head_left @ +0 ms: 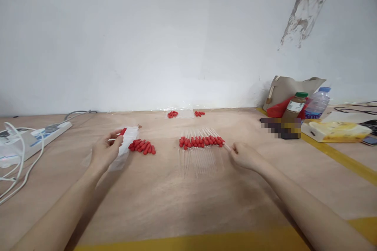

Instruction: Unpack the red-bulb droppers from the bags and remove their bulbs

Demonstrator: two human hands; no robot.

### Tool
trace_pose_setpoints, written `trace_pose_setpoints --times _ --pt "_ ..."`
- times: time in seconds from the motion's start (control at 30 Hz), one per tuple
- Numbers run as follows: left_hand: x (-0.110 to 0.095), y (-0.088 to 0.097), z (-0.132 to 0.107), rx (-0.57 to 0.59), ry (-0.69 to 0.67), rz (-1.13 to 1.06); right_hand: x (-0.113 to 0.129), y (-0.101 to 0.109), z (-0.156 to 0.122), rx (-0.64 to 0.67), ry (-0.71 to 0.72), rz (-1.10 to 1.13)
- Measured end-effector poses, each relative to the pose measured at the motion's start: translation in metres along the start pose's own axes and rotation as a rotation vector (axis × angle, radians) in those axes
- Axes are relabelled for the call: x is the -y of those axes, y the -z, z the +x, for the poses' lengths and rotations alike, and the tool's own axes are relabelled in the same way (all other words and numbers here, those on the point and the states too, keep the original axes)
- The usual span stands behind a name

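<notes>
My left hand (107, 149) pinches a red rubber bulb (123, 131) between thumb and fingertips. Beside it, a flat clear plastic bag (123, 151) lies on the table, with a loose pile of red bulbs (143, 146) to its right. A row of red-ended droppers (202, 141) lies right of centre, their thin clear tubes pointing away from me. Nearer to me, more clear tubes (202, 160) lie side by side. Closed at the row's right end, my right hand (243, 155) holds a thin clear tube (227, 147); its far end meets the red bulbs.
Small groups of red bulbs (172, 114) lie with clear plastic by the wall. A power strip (55, 131) with white cables is at left. At right stand a green-capped bottle (295, 106), a blue-capped bottle (319, 103), a bag (294, 86) and a yellow tissue pack (337, 131).
</notes>
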State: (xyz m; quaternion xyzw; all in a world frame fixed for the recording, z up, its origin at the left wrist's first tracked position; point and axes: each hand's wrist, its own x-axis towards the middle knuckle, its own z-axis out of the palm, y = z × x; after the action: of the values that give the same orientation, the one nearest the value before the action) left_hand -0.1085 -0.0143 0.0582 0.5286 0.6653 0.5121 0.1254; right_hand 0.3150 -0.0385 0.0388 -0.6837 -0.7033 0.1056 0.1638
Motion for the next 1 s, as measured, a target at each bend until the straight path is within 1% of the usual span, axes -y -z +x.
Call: trace_pose_setpoints --times 0.07,0.2,0.4,0.47,0.6,0.7,0.77,0.87,0.93,1.0 --pt "0.004 0.001 0.001 -0.010 0.034 -0.017 0.000 -0.004 0.001 0.018 0.004 0.021" --pt "0.004 -0.002 -0.001 -0.011 0.051 -0.030 -0.002 -0.014 0.006 0.039 0.020 0.081" --pt "0.009 -0.005 0.000 -0.026 0.046 0.025 0.001 -0.031 0.010 -0.013 0.029 0.165" --pt "0.005 -0.007 -0.005 -0.015 -0.015 0.054 0.006 -0.035 0.010 -0.028 0.035 0.185" --pt "-0.016 -0.015 -0.024 0.063 -0.220 0.111 0.011 -0.039 0.010 -0.065 0.069 0.215" --pt "-0.026 -0.022 -0.034 0.051 -0.280 0.150 0.012 -0.040 0.009 -0.090 0.088 0.213" --pt "-0.023 -0.025 -0.034 0.019 -0.273 0.160 0.013 -0.040 0.008 -0.101 0.105 0.199" --pt "-0.012 -0.023 -0.027 -0.012 -0.229 0.224 0.015 -0.039 0.007 -0.101 0.112 0.176" --pt "-0.005 -0.020 -0.021 -0.012 -0.206 0.293 0.016 -0.038 0.006 -0.087 0.105 0.173" --pt "-0.003 -0.017 -0.017 0.005 -0.195 0.357 0.016 -0.038 0.007 -0.081 0.105 0.175"
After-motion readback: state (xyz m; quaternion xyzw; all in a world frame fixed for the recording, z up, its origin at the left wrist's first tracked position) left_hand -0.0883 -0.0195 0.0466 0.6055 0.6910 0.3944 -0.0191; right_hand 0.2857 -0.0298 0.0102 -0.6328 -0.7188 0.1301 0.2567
